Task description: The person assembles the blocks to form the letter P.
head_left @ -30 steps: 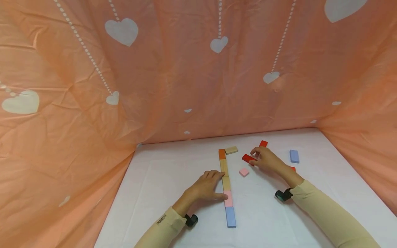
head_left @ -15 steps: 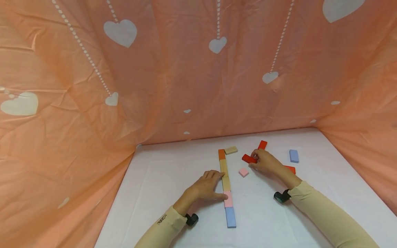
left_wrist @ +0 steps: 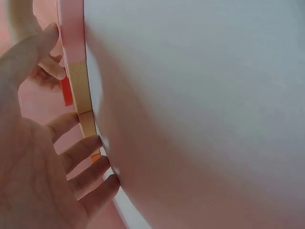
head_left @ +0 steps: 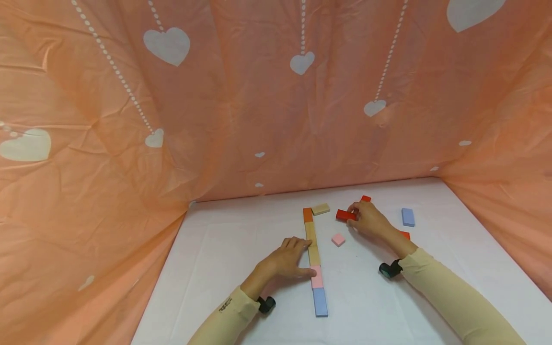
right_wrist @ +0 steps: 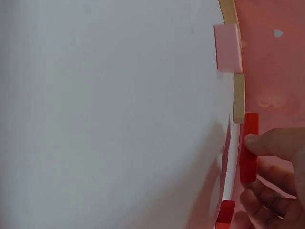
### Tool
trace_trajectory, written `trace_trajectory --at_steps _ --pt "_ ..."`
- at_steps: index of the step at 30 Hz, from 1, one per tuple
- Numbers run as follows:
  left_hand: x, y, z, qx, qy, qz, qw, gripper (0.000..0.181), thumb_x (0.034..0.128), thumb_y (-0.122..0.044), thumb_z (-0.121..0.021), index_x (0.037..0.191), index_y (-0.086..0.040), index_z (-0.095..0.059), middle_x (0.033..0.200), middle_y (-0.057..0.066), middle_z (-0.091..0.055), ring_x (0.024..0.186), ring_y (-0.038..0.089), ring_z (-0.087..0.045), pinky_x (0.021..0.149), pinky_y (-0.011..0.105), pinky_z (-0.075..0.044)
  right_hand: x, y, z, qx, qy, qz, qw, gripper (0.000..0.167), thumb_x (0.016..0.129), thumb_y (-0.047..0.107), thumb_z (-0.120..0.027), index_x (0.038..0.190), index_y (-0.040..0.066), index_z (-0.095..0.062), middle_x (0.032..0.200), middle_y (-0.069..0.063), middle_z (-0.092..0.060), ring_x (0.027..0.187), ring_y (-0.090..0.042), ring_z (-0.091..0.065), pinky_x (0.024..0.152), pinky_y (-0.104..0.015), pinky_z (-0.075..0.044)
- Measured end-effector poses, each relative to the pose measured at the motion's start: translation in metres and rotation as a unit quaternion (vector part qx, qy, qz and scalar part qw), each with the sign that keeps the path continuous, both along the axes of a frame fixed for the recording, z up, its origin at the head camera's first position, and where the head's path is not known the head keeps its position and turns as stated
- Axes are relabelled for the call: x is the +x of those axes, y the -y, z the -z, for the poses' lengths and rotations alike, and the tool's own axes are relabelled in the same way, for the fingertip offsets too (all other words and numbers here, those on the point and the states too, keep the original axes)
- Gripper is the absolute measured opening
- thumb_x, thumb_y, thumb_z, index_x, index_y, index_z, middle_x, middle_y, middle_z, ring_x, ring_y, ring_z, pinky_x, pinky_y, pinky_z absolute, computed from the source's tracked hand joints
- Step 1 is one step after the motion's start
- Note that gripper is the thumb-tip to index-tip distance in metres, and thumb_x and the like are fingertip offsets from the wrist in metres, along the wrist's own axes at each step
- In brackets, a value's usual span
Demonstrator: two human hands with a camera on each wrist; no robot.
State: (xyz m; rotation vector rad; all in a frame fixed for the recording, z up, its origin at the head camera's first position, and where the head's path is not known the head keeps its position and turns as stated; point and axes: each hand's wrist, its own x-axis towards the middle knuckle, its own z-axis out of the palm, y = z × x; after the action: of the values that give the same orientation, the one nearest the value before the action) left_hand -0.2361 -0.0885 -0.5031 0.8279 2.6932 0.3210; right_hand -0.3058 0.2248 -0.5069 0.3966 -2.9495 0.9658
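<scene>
A straight row of blocks runs across the table: an orange block [head_left: 307, 214] at the far end, two bare-wood blocks [head_left: 314, 256], a pink block [head_left: 316, 281], and a blue block [head_left: 320, 303] nearest me. My left hand [head_left: 284, 261] lies along the row's left side, fingers spread, with fingertips at the wooden blocks and thumb at the pink one. To the right, my right hand [head_left: 372, 223] pinches a red block [right_wrist: 249, 167] between thumb and fingers; whether it is clear of the cloth cannot be told. Another red block [head_left: 365, 198] is partly hidden behind that hand.
A loose wooden block [head_left: 321, 209] lies by the row's far end. A small pink square block [head_left: 338, 239] sits between the row and my right hand. At the right are a blue block [head_left: 408, 217] and a partly covered red block [head_left: 405, 235]. White cloth [head_left: 233, 230] covers the table.
My right fingers have closed on the red block. It has shifted slightly away from me and turned a little straighter. My left hand and the row stay as they were.
</scene>
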Motion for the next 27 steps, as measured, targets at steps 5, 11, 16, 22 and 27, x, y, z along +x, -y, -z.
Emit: trace_trajectory --at_steps 5,11,16,22,27 --pt "-0.001 0.0 0.002 0.001 -0.001 0.001 1.0 0.094 0.0929 -0.063 -0.076 0.166 -0.017 -0.038 0.155 0.007 -0.046 0.145 0.028 -0.041 0.117 0.046 -0.046 -0.012 -0.003 0.002 -0.018 -0.03 -0.012 0.9993 0.032 0.093 0.009 -0.08 0.121 -0.003 -0.07 0.098 -0.012 -0.062 0.088 -0.027 -0.057 0.077 -0.037 -0.05" --pt "-0.001 -0.002 0.002 0.004 0.004 -0.007 1.0 0.095 0.0923 -0.063 -0.077 0.166 -0.018 -0.038 0.155 0.007 -0.046 0.144 0.028 -0.041 0.116 0.047 -0.047 -0.027 -0.003 0.006 -0.021 -0.062 -0.03 0.9974 0.028 0.092 0.005 -0.079 0.118 -0.003 -0.072 0.105 -0.015 -0.065 0.097 -0.033 -0.058 0.09 -0.048 -0.049" --pt "-0.001 -0.002 0.001 0.0 0.003 -0.01 0.9999 0.095 0.0915 -0.063 -0.078 0.166 -0.018 -0.039 0.156 0.006 -0.046 0.145 0.028 -0.041 0.116 0.047 -0.047 -0.037 -0.001 0.008 -0.006 -0.05 -0.024 0.9984 0.028 0.094 0.008 -0.079 0.119 -0.001 -0.072 0.106 -0.014 -0.065 0.103 -0.036 -0.055 0.092 -0.051 -0.047" --pt "-0.001 -0.003 0.001 -0.004 0.005 -0.015 0.9999 0.096 0.0901 -0.063 -0.079 0.166 -0.019 -0.039 0.156 0.007 -0.046 0.145 0.028 -0.042 0.116 0.047 -0.048 -0.046 0.002 0.008 0.011 -0.066 -0.024 0.9975 0.025 0.092 0.007 -0.079 0.115 -0.001 -0.072 0.102 -0.015 -0.064 0.106 -0.039 -0.054 0.09 -0.049 -0.045" --pt "-0.002 -0.002 0.0 -0.002 0.011 -0.015 0.9998 0.096 0.0901 -0.065 -0.078 0.166 -0.02 -0.039 0.158 0.006 -0.046 0.145 0.027 -0.041 0.116 0.047 -0.047 -0.047 0.005 0.005 0.012 -0.047 -0.024 0.9985 0.026 0.093 0.008 -0.078 0.116 -0.002 -0.072 0.101 -0.015 -0.064 0.103 -0.037 -0.053 0.086 -0.047 -0.044"
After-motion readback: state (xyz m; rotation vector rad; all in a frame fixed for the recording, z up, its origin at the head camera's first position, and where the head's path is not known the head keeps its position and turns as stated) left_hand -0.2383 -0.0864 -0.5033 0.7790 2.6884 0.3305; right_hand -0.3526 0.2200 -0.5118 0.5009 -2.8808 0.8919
